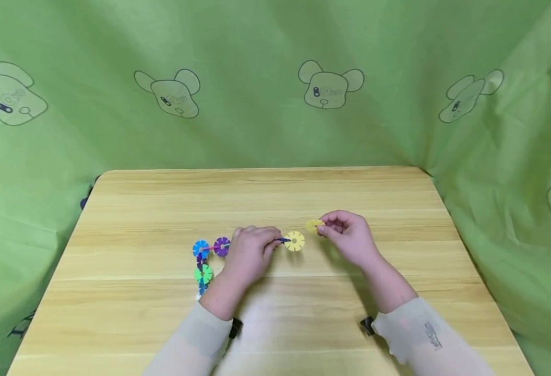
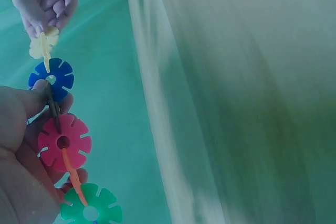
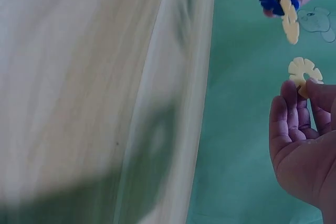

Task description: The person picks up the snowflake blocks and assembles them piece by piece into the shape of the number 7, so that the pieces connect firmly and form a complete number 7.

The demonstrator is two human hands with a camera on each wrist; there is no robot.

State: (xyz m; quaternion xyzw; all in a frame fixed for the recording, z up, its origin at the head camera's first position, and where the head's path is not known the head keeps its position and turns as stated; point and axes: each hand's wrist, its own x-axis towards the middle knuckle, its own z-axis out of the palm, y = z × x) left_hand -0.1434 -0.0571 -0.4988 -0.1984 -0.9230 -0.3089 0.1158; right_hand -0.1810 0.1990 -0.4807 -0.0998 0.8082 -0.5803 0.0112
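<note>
My left hand (image 1: 253,253) pinches a chain of slotted plastic snowflake discs near its right end. In the left wrist view, a blue disc (image 2: 64,72), a pink disc (image 2: 79,142) and a green disc (image 2: 107,208) are linked by edge-on discs along the fingers. A yellow disc (image 1: 295,241) forms the chain's right end. Between thumb and fingertips, my right hand (image 1: 352,240) pinches a loose yellow disc (image 3: 300,69), a small gap from the end one. Part of the chain lies hidden behind the left hand.
Left of the hand the chain runs on through a purple disc (image 1: 220,246) and a light-blue disc (image 1: 201,245), then bends toward me past a bright-green disc (image 1: 204,272). Below is a wooden table (image 1: 130,324), with a green curtain (image 1: 256,136) around it.
</note>
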